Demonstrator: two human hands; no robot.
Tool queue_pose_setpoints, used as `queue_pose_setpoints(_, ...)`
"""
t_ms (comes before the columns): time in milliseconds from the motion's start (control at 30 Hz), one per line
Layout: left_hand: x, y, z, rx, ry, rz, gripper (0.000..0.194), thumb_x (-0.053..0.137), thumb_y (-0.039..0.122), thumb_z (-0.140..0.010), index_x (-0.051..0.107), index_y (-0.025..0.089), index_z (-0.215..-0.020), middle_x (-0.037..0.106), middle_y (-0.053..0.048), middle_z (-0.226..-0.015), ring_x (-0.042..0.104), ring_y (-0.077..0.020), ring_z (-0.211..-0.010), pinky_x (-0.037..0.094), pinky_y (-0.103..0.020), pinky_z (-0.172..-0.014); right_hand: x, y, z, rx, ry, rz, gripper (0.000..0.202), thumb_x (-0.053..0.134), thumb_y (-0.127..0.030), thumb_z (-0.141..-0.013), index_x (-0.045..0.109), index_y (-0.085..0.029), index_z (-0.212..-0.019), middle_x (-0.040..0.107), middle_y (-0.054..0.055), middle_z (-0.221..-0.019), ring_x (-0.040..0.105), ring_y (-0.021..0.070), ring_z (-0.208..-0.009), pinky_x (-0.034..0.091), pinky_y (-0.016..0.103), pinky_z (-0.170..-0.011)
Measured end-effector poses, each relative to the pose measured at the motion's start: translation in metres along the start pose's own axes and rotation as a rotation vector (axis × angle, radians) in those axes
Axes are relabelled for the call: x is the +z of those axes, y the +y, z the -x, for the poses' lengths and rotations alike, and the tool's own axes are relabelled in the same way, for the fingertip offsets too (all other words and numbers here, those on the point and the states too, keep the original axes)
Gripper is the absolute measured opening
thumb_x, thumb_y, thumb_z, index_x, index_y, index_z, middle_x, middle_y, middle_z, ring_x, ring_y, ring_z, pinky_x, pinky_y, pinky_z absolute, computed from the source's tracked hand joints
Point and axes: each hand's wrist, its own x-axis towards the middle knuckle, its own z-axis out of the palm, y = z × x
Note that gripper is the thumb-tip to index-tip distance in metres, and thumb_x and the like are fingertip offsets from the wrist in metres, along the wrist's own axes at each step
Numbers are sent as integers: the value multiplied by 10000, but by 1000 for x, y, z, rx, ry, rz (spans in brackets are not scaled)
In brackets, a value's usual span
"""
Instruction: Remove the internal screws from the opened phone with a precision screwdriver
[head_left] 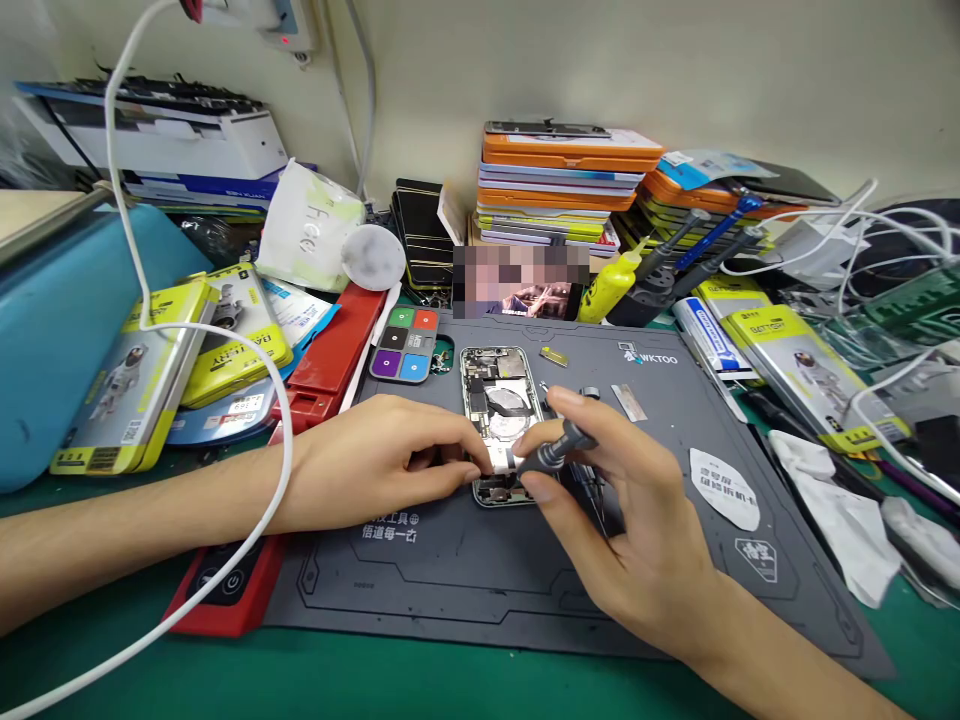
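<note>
An opened phone (480, 395) with its inner parts bare lies on the dark grey work mat (420, 590). My left hand (382, 445) reaches in from the left, thumb and forefinger pinched together at the phone's lower left edge. Beside those fingertips is a whitish part (501, 460) inside the phone. In my right hand (630, 500) is a grey screwdriver (562, 447), gripped between thumb and fingers and tilted over the phone's lower right side. Its tip is hidden. Under the right hand, dark slim tools (596, 495) show only in part.
A colour-blocked screw tray (405, 343) sits left of the phone. Behind stand a propped screen (525, 290), a yellow bottle (609, 283) and stacked orange cases (570, 150). Battery boxes (814, 370) lie on both sides. A white cable (281, 480) loops across the left forearm.
</note>
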Motion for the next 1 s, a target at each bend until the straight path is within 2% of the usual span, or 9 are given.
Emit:
queue_pose_setpoints(133, -1, -1, -2, 17, -16, 19, 149, 701, 260, -1009, 790, 217, -1120, 804, 42, -947, 713, -85, -802, 463, -140, -699, 6, -3, -2, 140, 62, -188, 733, 584, 3, -1004, 320, -298, -1618, 628, 118, -1355, 723, 170, -1094, 662, 306, -823)
queue_pose_setpoints(267, -1, -2, -1, 87, -29, 40, 83, 719, 213, -1001, 785, 199, -1050, 800, 45, -962, 722, -71, -835, 470, -113, -751, 7, -5, -3, 125, 60, -286, 707, 578, 18, -1007, 354, -346, -1570, 658, 60, -1192, 733, 152, -1064, 675, 293, -837)
queue_pose_setpoints(333, -1, -2, 0, 107, -23, 37, 75, 702, 171, -1000, 774, 190, -1014, 795, 44, -984, 727, -70, -881, 469, -104, -800, 7, -6, -3, 110, 61, -302, 700, 571, 21, -1006, 369, -357, -1560, 658, 60, -1192, 734, 165, -1080, 682, 307, -834)
queue_pose_setpoints(433, -1, 0, 1, 78, -5, 2, 77, 688, 176, -994, 761, 201, -1006, 779, 56, -930, 700, -72, -814, 463, -123, -746, 5, -7, -4, 126, 120, -271, 684, 586, 8, -1000, 403, -353, -1553, 659, 73, -1212, 731, 182, -1035, 679, 315, -766)
queue_pose_setpoints(533, 0, 3, 1, 11, 15, -13, 97, 656, 238, -1018, 750, 217, -1012, 757, 64, -871, 662, -75, -736, 439, -147, -661, 4, -6, -4, 118, 172, -186, 694, 596, 4, -989, 415, -338, -1565, 616, 115, -1390, 719, 187, -1023, 671, 328, -747)
queue_pose_setpoints(600, 0, 5, 1, -27, 18, 4, 134, 615, 265, -1038, 740, 220, -1027, 748, 60, -856, 656, -82, -724, 434, -158, -642, 3, -4, -3, 95, 137, -144, 726, 586, 13, -986, 382, -324, -1595, 565, 142, -1504, 720, 188, -1047, 675, 342, -782)
queue_pose_setpoints(667, -1, 6, 1, -58, 22, 21, 162, 579, 279, -1050, 728, 219, -1029, 735, 58, -824, 643, -88, -701, 427, -171, -626, 3, -1, -1, 61, 77, -117, 759, 591, 23, -979, 348, -304, -1619, 562, 158, -1529, 725, 195, -1089, 680, 350, -820)
queue_pose_setpoints(867, -2, 6, 2, -63, 28, 17, 184, 533, 221, -1012, 642, 197, -866, 667, 66, -709, 561, -83, -612, 379, -195, -589, 5, 3, 4, -16, -41, -120, 843, 601, 60, -951, 291, -289, -1653, 609, 163, -1513, 714, 213, -1212, 693, 321, -805)
queue_pose_setpoints(1000, -3, 6, 2, -50, 24, 10, 182, 538, 164, -963, 553, 195, -784, 600, 81, -660, 503, -74, -591, 352, -193, -584, 7, 4, 4, 6, -62, -129, 850, 613, 69, -943, 306, -282, -1653, 668, 133, -1403, 731, 188, -1136, 689, 325, -875)
